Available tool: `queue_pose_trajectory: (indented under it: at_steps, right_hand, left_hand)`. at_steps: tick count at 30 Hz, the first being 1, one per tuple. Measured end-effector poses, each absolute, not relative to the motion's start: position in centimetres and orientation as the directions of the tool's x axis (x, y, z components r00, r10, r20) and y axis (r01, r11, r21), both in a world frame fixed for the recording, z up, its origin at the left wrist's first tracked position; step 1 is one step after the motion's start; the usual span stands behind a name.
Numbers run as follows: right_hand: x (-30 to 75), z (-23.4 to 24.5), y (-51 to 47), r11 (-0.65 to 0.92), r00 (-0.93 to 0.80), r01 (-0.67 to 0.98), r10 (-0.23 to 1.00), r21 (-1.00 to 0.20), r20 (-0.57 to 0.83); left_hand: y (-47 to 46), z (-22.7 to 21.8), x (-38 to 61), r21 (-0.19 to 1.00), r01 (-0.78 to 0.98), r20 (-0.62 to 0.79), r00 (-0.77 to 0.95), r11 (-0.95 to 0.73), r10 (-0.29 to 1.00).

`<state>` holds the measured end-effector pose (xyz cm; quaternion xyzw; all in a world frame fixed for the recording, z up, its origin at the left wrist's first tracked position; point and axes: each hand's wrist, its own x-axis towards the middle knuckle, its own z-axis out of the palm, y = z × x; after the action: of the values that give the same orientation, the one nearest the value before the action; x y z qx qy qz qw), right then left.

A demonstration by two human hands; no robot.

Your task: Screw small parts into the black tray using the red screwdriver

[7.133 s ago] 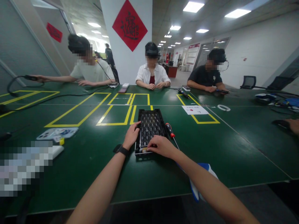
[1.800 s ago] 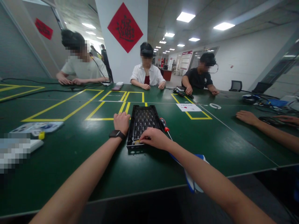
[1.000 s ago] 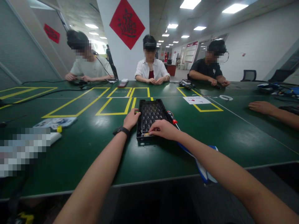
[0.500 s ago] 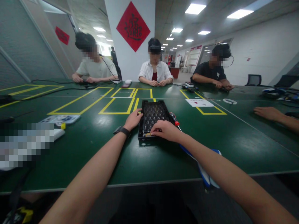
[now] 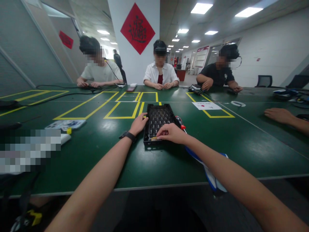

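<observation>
A shallow black plastic tray (image 5: 158, 120) lies in front of me, with rows of small raised shapes inside. My left hand (image 5: 139, 124), with a dark band on its wrist, grips the tray's left side, thumb and fingers at the edge. Over the tray's near end is my right hand (image 5: 172, 133), its fingertips pinched together. They touch or nearly touch a small yellowish piece (image 5: 154, 139) in the near left corner. Whatever the pinch holds is hidden. A screwdriver with a red and black handle (image 5: 180, 122) rests just right of the tray.
Blue and white cloth-like material (image 5: 210, 175) hangs over the green table's (image 5: 116, 167) front edge, under my right forearm. A paper sheet (image 5: 206, 106) and white ring (image 5: 238, 103) lie farther right. Another person's hand (image 5: 277, 115) rests at right. Several people sit around the table.
My right fingertips stay at the tray's near end with hardly any shift, and my left hand keeps its hold. Across the table, the person at right has moved one hand. The view has shifted slightly.
</observation>
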<state>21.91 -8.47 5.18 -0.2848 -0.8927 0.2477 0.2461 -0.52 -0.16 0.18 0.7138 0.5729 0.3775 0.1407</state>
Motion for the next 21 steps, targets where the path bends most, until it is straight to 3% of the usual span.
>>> queue_pose_trajectory:
  at_steps: [9,21]
  right_hand:
    - [21.82,4.53,-8.58,0.645,-0.701,0.327,0.656,-0.691,0.281]
    - [21.91,4.90,-8.75,0.658,-0.703,0.354,0.656,-0.665,0.275]
  left_hand:
    - [-0.15,0.19,-0.62,0.627,0.713,0.377,0.074,-0.314,0.923]
    - [-0.45,0.45,-0.52,0.624,0.719,0.370,0.073,-0.306,0.926]
